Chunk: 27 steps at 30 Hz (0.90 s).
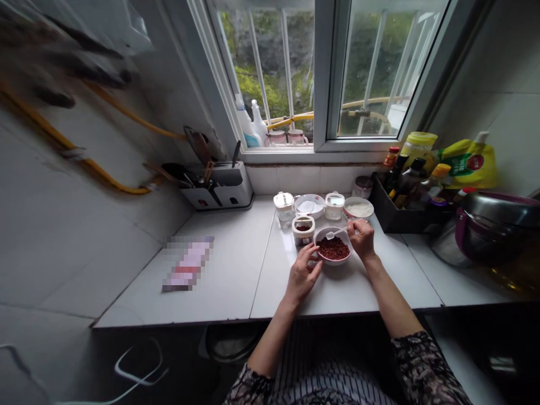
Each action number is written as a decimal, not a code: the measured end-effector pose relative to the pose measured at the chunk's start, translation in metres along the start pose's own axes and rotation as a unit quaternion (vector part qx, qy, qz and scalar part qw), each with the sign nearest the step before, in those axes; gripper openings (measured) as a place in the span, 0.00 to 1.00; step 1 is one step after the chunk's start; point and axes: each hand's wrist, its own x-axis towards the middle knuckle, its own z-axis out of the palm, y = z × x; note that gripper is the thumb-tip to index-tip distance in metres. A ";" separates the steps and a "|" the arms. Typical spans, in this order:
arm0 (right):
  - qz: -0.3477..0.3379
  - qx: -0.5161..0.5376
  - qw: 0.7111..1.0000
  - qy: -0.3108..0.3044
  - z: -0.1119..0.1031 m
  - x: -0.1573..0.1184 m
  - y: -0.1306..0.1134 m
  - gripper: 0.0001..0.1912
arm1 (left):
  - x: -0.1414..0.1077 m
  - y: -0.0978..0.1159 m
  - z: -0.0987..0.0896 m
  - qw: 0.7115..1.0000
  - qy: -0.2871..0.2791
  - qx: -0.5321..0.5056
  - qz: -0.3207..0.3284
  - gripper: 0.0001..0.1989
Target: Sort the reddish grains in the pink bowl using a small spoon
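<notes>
A white bowl with a pink outer rim holds small dark red, peppercorn-like pieces. My left hand curves around the bowl's left side, its fingertips on the rim. Pinched in my right hand is the handle of a small clear spoon, whose scoop hangs over the far part of the bowl. A seasoning jar with dark red contents stands just left of the bowl. Behind are two similar jars, one at left and one at right, and bowls of white grains and pale powder.
Bottles fill a dark box at right, beside a metal pot. A utensil holder stands at back left. On the counter lies a blurred pinkish packet. The window is behind.
</notes>
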 end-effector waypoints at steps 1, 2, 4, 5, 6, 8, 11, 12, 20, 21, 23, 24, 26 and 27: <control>0.001 0.003 1.000 -0.003 0.000 0.000 0.000 0.21 | 0.000 0.000 0.000 1.000 -0.002 0.002 0.001 0.17; 0.002 0.007 1.000 -0.005 0.001 0.000 0.000 0.21 | 0.001 0.000 0.000 1.000 -0.003 0.003 0.001 0.17; 0.008 0.016 1.000 -0.005 0.000 0.000 0.001 0.21 | 0.002 0.000 -0.001 1.000 -0.006 0.006 0.003 0.17; 0.013 0.018 1.000 -0.002 0.000 0.001 0.001 0.21 | 0.002 0.000 -0.001 1.000 -0.007 0.007 0.004 0.17; 0.019 0.019 1.000 0.002 0.000 0.001 0.002 0.21 | 0.003 0.000 -0.001 1.000 -0.006 0.007 0.006 0.17; 0.032 0.022 0.999 0.006 -0.001 0.001 0.003 0.20 | 0.004 -0.001 -0.001 1.000 -0.005 0.009 0.007 0.17; 0.046 0.033 0.998 0.004 -0.001 0.001 0.004 0.20 | 0.006 -0.004 0.000 1.000 -0.004 0.013 0.007 0.17; 0.050 0.036 0.998 0.006 -0.001 0.002 0.005 0.20 | 0.006 -0.005 0.000 1.000 -0.003 0.014 0.007 0.18; 0.042 0.039 0.998 0.011 -0.007 0.001 0.008 0.20 | 0.008 -0.007 0.002 1.000 0.004 0.018 0.020 0.17; 0.036 0.039 0.999 0.011 -0.007 0.001 0.009 0.21 | 0.008 -0.007 0.002 1.000 0.005 0.018 0.023 0.17; 0.019 0.038 0.999 0.006 -0.008 0.000 0.010 0.21 | 0.007 -0.007 0.002 1.000 0.006 0.017 0.026 0.16; 0.011 0.038 0.999 0.001 -0.008 0.001 0.011 0.21 | 0.006 -0.007 0.002 1.000 0.005 0.016 0.026 0.16; -0.006 0.038 0.999 -0.018 -0.006 0.004 0.010 0.20 | 0.005 -0.006 0.001 1.000 -0.001 0.014 0.026 0.15; -0.013 0.038 0.999 -0.030 -0.004 0.007 0.010 0.20 | 0.005 -0.006 0.001 1.000 -0.004 0.012 0.025 0.14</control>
